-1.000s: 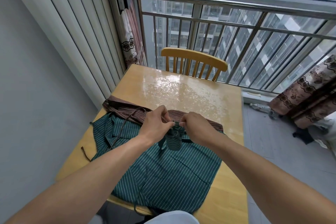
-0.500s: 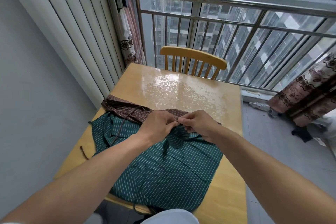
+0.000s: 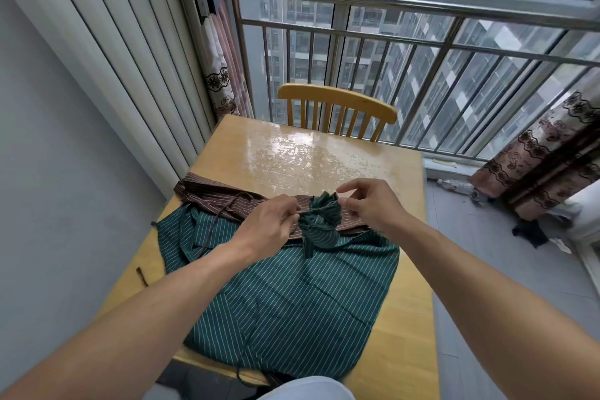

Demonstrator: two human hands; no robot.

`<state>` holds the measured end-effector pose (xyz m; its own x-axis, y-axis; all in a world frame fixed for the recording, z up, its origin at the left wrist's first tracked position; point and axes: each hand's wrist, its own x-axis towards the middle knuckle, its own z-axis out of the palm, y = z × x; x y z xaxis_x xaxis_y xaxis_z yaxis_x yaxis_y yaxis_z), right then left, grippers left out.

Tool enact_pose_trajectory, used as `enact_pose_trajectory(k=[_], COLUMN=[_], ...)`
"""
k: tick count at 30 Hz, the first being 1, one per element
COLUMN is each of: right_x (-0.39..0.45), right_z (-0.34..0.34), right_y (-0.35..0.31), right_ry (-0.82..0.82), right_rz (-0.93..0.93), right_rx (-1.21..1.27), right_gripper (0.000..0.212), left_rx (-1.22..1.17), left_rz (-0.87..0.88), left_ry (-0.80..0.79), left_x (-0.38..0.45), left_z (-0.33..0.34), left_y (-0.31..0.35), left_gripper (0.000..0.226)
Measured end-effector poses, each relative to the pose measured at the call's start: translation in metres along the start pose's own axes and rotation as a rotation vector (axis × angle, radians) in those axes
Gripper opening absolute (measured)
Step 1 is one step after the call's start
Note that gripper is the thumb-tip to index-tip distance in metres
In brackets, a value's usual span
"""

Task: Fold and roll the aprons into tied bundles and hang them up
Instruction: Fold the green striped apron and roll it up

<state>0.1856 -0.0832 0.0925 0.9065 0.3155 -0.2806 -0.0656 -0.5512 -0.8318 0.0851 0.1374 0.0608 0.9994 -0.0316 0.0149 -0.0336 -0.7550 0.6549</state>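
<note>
A small rolled bundle of green striped apron stands between my hands, above a flat green striped apron spread on the wooden table. My left hand pinches a green tie string that runs to the bundle's middle. My right hand pinches the string's other end at the bundle's right side, its fingers curled. A brown striped apron lies folded behind the green one, with its thin brown strap trailing across the green cloth.
A yellow wooden chair stands at the table's far side, before a metal window railing. Patterned curtains hang at the right, with a plastic bottle and dark cloth on the grey floor. A grey wall runs along the left.
My hands have drawn apart, pulling the tie string taut on both sides of the green bundle. The bundle now shows plainly between them.
</note>
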Motion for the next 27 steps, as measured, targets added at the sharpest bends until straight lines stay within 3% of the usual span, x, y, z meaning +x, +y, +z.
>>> enact_pose_trajectory(k=[4,8,12,15,20,24,27], right_x=[0.002,-0.004,-0.010,-0.014,-0.034,-0.051,-0.069], right_z=[0.002,0.010,-0.002,-0.024,-0.092,-0.161,-0.228], right_y=[0.003,0.008,0.004,-0.001,0.012,0.059,0.131], right_ry=[0.065,0.131,0.105,0.061,0.138,0.299,0.315], right_rz=[-0.008,-0.010,0.011,0.033,0.142,0.082,0.083], right_rx=[-0.058,-0.064,0.223,0.425,0.707,0.900,0.935], right_gripper=[0.013,0.010,0.012,0.013,0.013,0.028,0.052], left_rx=[-0.066,-0.173,-0.602,-0.683,-0.608,-0.852,-1.086], left_rz=[-0.039,-0.146,-0.328,-0.293,-0.191,-0.304,-0.347], left_ry=[-0.042,-0.041,-0.089,-0.125,-0.054,-0.018,-0.088], left_x=[0.005,0.016,0.033,0.043,0.058,0.086,0.114], left_z=[-0.005,0.004,0.020,0.035,0.073,0.118,0.168], left_y=[0.007,0.011,0.025,0.048,0.113,0.186,0.267], left_gripper=[0.035,0.025,0.025,0.031,0.071,0.038,0.037])
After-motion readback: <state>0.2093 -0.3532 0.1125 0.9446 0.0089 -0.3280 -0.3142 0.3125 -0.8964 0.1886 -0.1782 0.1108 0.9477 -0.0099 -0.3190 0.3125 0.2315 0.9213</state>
